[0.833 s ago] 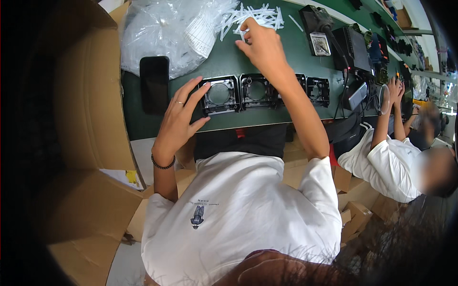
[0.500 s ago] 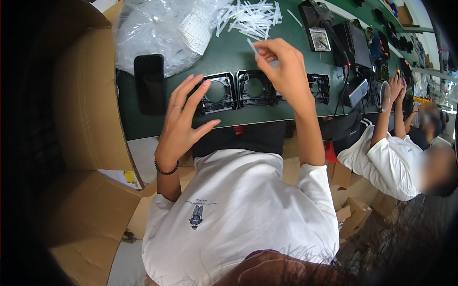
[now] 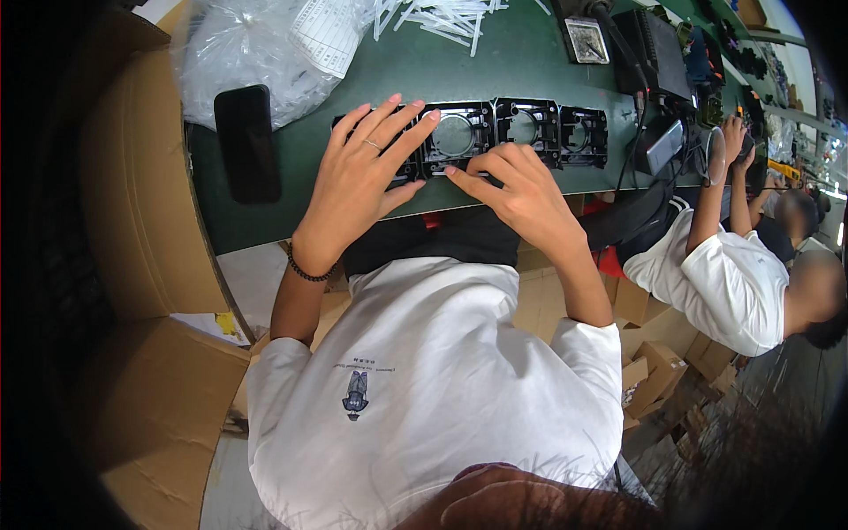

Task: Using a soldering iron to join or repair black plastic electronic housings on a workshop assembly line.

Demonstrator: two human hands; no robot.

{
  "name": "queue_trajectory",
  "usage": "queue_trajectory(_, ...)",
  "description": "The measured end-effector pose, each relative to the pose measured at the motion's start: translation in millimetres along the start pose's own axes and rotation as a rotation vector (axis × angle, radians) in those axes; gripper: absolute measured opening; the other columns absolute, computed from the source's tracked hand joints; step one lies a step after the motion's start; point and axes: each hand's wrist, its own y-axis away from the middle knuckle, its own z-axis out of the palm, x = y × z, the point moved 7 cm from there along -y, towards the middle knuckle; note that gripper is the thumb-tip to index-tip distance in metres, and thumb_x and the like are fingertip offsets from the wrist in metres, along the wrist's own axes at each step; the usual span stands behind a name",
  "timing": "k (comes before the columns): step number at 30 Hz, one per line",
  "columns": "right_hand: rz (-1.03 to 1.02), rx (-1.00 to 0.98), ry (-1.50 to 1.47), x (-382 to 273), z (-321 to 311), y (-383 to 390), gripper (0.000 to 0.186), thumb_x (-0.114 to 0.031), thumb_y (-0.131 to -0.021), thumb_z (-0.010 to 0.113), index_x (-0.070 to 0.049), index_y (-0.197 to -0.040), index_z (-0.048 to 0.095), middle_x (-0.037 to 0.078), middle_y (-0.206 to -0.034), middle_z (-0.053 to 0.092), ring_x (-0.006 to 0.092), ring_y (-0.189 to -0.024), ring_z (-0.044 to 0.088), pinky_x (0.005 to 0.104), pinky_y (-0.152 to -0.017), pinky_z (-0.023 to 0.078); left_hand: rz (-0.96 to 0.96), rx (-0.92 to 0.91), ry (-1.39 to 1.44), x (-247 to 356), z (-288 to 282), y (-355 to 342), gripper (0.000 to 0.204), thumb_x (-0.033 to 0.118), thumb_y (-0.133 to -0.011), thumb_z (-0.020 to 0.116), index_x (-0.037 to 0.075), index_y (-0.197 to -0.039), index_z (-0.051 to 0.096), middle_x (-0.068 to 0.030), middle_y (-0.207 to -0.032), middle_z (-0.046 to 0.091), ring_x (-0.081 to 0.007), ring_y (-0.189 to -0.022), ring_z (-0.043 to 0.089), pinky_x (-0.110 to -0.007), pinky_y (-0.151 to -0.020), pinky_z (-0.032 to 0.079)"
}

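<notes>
Black plastic housings with round openings stand in a row along the near edge of the green bench. Over the leftmost housing (image 3: 405, 173) lies my left hand (image 3: 358, 170), its fingers spread and its thumb near the lower edge. My right hand (image 3: 521, 190) is at the lower edge of the second housing (image 3: 483, 132), thumb and index finger brought together there. Whatever sits between those fingertips is too small or hidden to make out. Two more housings, a third (image 3: 549, 132) and a fourth (image 3: 599, 140), continue to the right.
White plastic strips (image 3: 450, 19) lie piled at the back beside a clear plastic bag (image 3: 238, 53) with a paper label. A black phone (image 3: 248, 146) rests at left, next to a tall cardboard box (image 3: 132, 185). Cabled black equipment (image 3: 652, 53) stands right; a co-worker (image 3: 724, 274) sits beyond.
My right hand has come down from the strip pile, where it held a white strip, to the second housing. My left hand has shifted slightly right over the row. The view has shifted too.
</notes>
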Motion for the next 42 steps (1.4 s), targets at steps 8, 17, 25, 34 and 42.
queue_trajectory(8, -0.049, -0.024, 0.035, 3.1, 9.9, 0.7, 0.041, -0.012, -0.080, 0.070, -0.016, -0.121, 0.076, -0.002, -0.105, 0.063, 0.0185, -0.095, 0.057, 0.0339, -0.082, 0.045, -0.022, 0.019, 0.006, -2.4, 1.9, -1.0, 0.083, 0.021, -0.072, 0.088, 0.019, -0.148, 0.057, -0.0017, -0.152, 0.055, -0.0261, -0.145, 0.046, -0.048, -0.120, 0.031)
queue_trajectory(17, -0.067, -0.007, 0.123, -6.3, 14.4, 1.5, 0.040, -0.014, -0.081, 0.071, -0.015, -0.121, 0.076, 0.001, -0.107, 0.062, 0.0206, -0.100, 0.056, 0.0373, -0.090, 0.045, -0.025, 0.008, 0.000, -2.4, 2.6, -1.6, 0.081, 0.022, -0.071, 0.088, 0.019, -0.147, 0.058, -0.0005, -0.152, 0.055, -0.0245, -0.144, 0.046, -0.048, -0.120, 0.030)
queue_trajectory(25, 0.074, 0.042, 0.165, -3.5, -2.8, 15.8, 0.042, -0.011, -0.077, 0.079, -0.013, -0.119, 0.076, 0.008, -0.121, 0.057, 0.0287, -0.112, 0.053, 0.0430, -0.097, 0.043, -0.018, 0.017, -0.009, -1.2, 2.7, -2.7, 0.082, 0.020, -0.070, 0.089, 0.019, -0.146, 0.059, -0.0012, -0.152, 0.055, -0.0263, -0.144, 0.047, -0.050, -0.120, 0.030)
queue_trajectory(34, 0.141, 0.120, 0.205, -6.6, -17.5, 10.2, 0.018, -0.012, -0.085, 0.073, -0.007, -0.101, 0.077, 0.007, -0.112, 0.060, 0.0255, -0.110, 0.057, 0.0418, -0.095, 0.044, 0.015, 0.018, -0.051, 3.7, 0.2, -3.8, 0.081, 0.022, -0.071, 0.088, 0.019, -0.146, 0.057, -0.0032, -0.148, 0.056, -0.0274, -0.141, 0.048, -0.051, -0.120, 0.029)
queue_trajectory(42, 0.034, 0.183, 0.198, 105.6, -35.1, -94.5, 0.025, -0.003, -0.080, 0.074, -0.013, -0.103, 0.076, 0.003, -0.115, 0.060, 0.0268, -0.104, 0.057, 0.0398, -0.090, 0.048, 0.004, 0.042, -0.101, 8.4, -8.9, 9.3, 0.083, 0.019, -0.070, 0.088, 0.016, -0.147, 0.057, -0.0055, -0.149, 0.056, -0.0308, -0.142, 0.047, -0.055, -0.122, 0.028)
